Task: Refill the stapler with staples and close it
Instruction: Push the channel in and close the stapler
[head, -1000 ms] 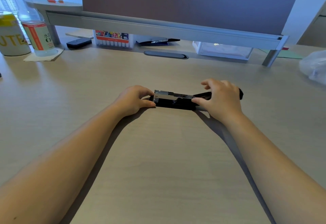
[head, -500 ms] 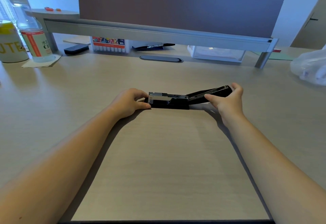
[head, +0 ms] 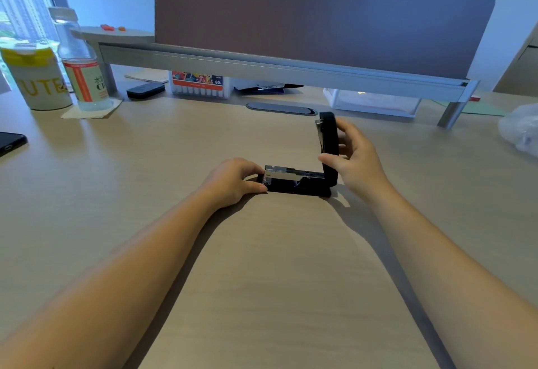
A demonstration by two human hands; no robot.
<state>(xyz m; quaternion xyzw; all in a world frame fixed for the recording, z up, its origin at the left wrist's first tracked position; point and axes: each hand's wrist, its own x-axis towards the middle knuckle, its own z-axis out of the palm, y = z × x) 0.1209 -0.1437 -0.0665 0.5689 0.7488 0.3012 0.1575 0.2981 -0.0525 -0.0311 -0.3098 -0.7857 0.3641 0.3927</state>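
A black stapler (head: pixel 294 184) lies on the wooden desk (head: pixel 262 267) at its middle, with its silver metal staple channel (head: pixel 283 173) exposed on top. Its black top cover (head: pixel 329 138) stands swung up, nearly upright, at the stapler's right end. My left hand (head: pixel 233 182) pinches the stapler's left front end and holds the base down. My right hand (head: pixel 356 154) grips the raised cover from the right, thumb in front and fingers behind. I cannot tell whether staples lie in the channel.
At the back left stand a yellow-lidded cup (head: pixel 37 77) and a water bottle (head: pixel 81 63) on a napkin. A phone (head: pixel 10 141) lies at the left edge. Under the divider rail sit a marker box (head: pixel 198 85), a remote (head: pixel 145 90) and a clear tray (head: pixel 372 102). A plastic bag (head: pixel 521 130) is at the right.
My right hand has swung the stapler's cover from nearly flat, pointing right, up to almost vertical. My left hand has kept its hold on the front end.
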